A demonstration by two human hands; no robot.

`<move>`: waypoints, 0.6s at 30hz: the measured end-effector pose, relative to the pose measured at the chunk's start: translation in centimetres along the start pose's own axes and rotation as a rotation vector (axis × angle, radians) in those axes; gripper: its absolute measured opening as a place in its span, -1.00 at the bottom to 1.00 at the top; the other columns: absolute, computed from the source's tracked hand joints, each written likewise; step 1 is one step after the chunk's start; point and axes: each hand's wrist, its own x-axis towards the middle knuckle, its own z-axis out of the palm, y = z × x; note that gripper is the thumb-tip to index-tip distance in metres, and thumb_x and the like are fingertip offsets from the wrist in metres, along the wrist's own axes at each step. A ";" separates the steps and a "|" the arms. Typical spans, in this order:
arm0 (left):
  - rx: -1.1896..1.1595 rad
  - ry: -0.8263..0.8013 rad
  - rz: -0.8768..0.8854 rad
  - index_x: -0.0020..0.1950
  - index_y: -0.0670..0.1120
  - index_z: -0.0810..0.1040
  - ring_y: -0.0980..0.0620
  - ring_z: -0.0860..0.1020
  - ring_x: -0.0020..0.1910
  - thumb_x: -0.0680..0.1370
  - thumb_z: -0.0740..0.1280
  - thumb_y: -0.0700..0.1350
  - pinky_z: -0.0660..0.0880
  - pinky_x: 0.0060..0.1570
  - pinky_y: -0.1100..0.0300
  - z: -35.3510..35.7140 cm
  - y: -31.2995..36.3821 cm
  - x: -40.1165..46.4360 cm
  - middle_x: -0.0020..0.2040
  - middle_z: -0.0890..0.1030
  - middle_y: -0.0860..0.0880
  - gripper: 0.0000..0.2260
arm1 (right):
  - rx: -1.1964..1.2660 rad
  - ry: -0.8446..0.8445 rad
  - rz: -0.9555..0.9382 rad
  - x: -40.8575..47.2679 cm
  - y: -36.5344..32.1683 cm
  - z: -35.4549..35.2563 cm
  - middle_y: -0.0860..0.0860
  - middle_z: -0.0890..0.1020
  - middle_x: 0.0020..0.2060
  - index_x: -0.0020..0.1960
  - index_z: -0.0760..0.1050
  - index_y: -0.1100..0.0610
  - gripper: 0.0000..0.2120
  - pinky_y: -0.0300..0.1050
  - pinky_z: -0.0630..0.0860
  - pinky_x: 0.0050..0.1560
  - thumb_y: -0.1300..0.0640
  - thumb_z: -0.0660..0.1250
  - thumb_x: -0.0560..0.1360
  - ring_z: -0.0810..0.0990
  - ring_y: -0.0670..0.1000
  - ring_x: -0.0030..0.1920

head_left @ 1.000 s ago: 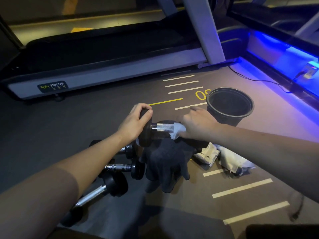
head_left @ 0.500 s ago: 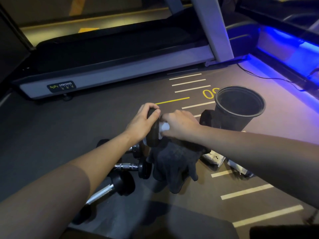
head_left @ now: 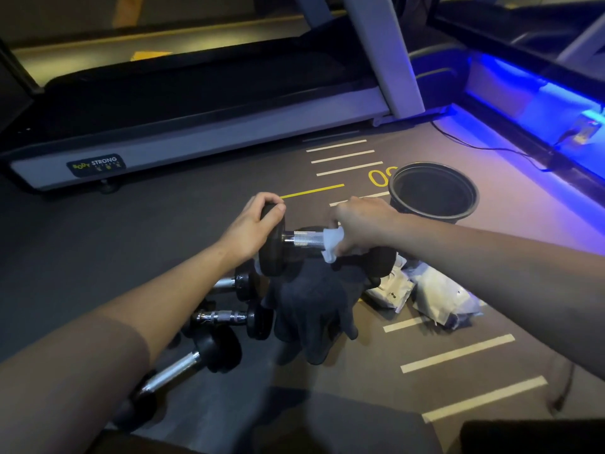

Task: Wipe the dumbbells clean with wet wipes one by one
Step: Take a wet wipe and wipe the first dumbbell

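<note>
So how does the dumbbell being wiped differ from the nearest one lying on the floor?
The held dumbbell is lifted, level, gripped at one head by the left hand while the right hand rubs a wet wipe on its handle. The floor dumbbell lies untouched and slanted. Both have black heads and chrome handles.

From my feed, the right hand (head_left: 363, 221) hides the wiped end of the knurled chrome dumbbell handle (head_left: 302, 239), and my left forearm (head_left: 108, 348) covers part of the nearest black-headed floor dumbbell (head_left: 196, 358).
</note>
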 end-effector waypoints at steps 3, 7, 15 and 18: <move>-0.003 0.004 0.006 0.16 0.08 0.49 0.10 0.48 0.21 0.67 0.22 0.03 0.33 0.12 0.29 0.0 0.1 0.1 0.24 0.51 0.05 -0.88 | 0.008 0.010 -0.024 -0.6 1.3 0.1 0.02 0.59 -0.14 0.10 0.57 -0.02 -0.51 -0.09 0.36 -0.18 -0.24 0.52 0.28 0.60 0.14 0.00; -0.009 0.001 -0.008 0.17 0.08 0.50 0.11 0.48 0.17 0.67 0.22 0.05 0.34 0.07 0.32 -0.1 0.1 0.1 0.23 0.52 0.04 -0.86 | 0.002 0.042 -0.057 -0.5 1.7 0.1 -0.05 0.56 -0.15 0.16 0.57 -0.08 -0.49 -0.10 0.22 -0.05 -0.28 0.49 0.29 0.55 0.07 0.06; -0.016 0.027 -0.018 0.15 0.09 0.49 0.14 0.47 0.14 0.67 0.20 0.06 0.35 0.00 0.36 -0.1 -0.1 0.0 0.23 0.51 0.06 -0.87 | 0.063 0.029 -0.050 0.3 1.0 -0.3 -0.04 0.58 -0.10 0.11 0.61 -0.10 -0.50 -0.12 0.29 -0.12 -0.25 0.55 0.24 0.51 0.05 -0.01; -0.007 0.024 -0.006 0.17 0.07 0.49 0.16 0.45 0.14 0.68 0.20 0.04 0.32 0.05 0.35 -0.1 -0.2 0.0 0.23 0.51 0.07 -0.86 | 0.100 0.022 -0.041 0.8 0.4 -0.2 -0.04 0.60 -0.11 0.10 0.61 -0.10 -0.51 -0.09 0.40 -0.10 -0.23 0.56 0.23 0.56 0.08 0.01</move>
